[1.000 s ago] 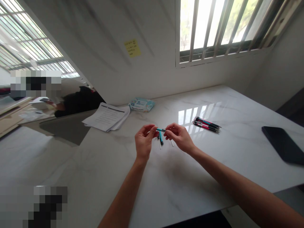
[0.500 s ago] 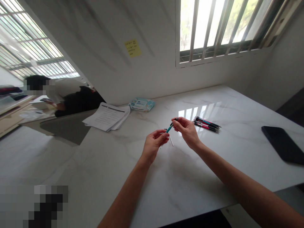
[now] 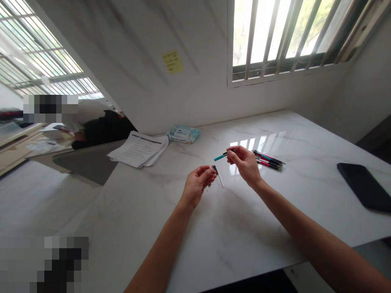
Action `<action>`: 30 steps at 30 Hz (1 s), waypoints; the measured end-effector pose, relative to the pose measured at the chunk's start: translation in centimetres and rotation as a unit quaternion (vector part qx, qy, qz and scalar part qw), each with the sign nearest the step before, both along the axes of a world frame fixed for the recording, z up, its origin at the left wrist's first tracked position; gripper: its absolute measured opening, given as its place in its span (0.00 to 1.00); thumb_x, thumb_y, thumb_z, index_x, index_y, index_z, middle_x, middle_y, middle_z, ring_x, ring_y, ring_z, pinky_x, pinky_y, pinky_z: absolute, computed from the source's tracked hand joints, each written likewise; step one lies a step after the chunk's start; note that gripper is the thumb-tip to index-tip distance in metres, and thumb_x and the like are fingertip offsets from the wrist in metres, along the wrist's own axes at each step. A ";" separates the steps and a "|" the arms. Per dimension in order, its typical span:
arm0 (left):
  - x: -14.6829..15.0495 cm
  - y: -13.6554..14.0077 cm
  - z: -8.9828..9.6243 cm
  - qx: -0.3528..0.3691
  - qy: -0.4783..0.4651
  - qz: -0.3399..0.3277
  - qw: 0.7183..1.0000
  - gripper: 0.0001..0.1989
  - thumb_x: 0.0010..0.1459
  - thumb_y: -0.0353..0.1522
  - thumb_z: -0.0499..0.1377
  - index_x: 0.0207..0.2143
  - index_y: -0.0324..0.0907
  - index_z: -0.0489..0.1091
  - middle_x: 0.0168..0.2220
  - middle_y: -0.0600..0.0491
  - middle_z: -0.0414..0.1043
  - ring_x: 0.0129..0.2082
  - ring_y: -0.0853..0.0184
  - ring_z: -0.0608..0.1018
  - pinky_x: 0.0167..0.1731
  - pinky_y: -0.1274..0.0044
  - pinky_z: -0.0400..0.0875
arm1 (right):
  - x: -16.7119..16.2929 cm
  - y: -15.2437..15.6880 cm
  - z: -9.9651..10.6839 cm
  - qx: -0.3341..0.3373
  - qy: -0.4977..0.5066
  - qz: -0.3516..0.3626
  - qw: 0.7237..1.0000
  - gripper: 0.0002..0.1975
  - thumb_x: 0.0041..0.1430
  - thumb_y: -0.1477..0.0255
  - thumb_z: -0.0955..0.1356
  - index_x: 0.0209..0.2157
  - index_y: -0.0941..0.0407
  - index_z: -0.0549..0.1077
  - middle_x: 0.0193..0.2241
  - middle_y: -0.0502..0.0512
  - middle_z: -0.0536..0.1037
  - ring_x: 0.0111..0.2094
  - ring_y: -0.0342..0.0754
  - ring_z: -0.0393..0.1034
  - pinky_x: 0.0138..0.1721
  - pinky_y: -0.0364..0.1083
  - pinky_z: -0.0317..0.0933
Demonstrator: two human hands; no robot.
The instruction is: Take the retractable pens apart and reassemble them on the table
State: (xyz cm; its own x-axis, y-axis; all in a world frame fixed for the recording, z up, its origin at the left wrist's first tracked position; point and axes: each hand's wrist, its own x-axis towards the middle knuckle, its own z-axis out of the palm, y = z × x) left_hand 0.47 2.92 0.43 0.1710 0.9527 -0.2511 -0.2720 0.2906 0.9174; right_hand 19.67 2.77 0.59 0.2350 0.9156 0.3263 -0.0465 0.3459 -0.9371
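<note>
My right hand (image 3: pixel 244 162) pinches a teal and black pen (image 3: pixel 220 156) by its dark end, with the teal end pointing left toward my other hand. My left hand (image 3: pixel 200 179) is closed in a pinch just above the table; something small may be between its fingertips, but I cannot make it out. Behind and beside those fingers lie thin white sticks with dark ends (image 3: pixel 220 179), partly hidden by the hand. To the right of my right hand, a bunch of several pens (image 3: pixel 270 160), black, red and teal, rests on the marble-patterned table (image 3: pixel 232 228).
A black phone (image 3: pixel 365 186) lies at the right. Printed papers (image 3: pixel 139 148) and a blue wipes packet (image 3: pixel 183 134) sit by the wall, under a yellow sticky note (image 3: pixel 172 62). Another person (image 3: pixel 91 122) sits beyond the partition at the left.
The teal pen has come away from my left fingers. My right hand has moved slightly right with it, turning it flatter. My left hand has barely moved.
</note>
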 end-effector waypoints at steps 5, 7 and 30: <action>-0.7 0.4 0.3 0.051 0.030 0.014 0.998 0.16 0.45 0.36 0.74 0.33 0.39 0.74 0.32 0.55 0.76 0.31 0.72 0.78 0.38 0.79 0.74 | 1.2 0.3 -1.2 0.075 -0.329 -0.060 0.939 0.05 0.65 0.72 0.68 0.42 0.54 0.77 0.36 0.53 0.81 0.35 0.47 0.75 0.41 0.47 0.67; -1.0 0.6 0.3 0.062 0.036 0.018 0.997 0.15 0.46 0.35 0.73 0.32 0.40 0.72 0.32 0.56 0.75 0.31 0.73 0.77 0.38 0.79 0.74 | 1.6 0.5 -1.8 0.062 -0.441 -0.035 0.895 0.07 0.65 0.75 0.67 0.42 0.54 0.77 0.38 0.55 0.81 0.37 0.49 0.75 0.41 0.47 0.66; -1.6 0.8 1.0 0.076 0.080 -0.003 0.994 0.15 0.47 0.37 0.72 0.34 0.40 0.74 0.34 0.54 0.76 0.30 0.72 0.76 0.36 0.78 0.71 | 1.3 -0.2 -3.0 -0.031 -0.572 0.086 0.815 0.16 0.64 0.79 0.67 0.52 0.56 0.78 0.45 0.61 0.80 0.47 0.56 0.73 0.46 0.48 0.62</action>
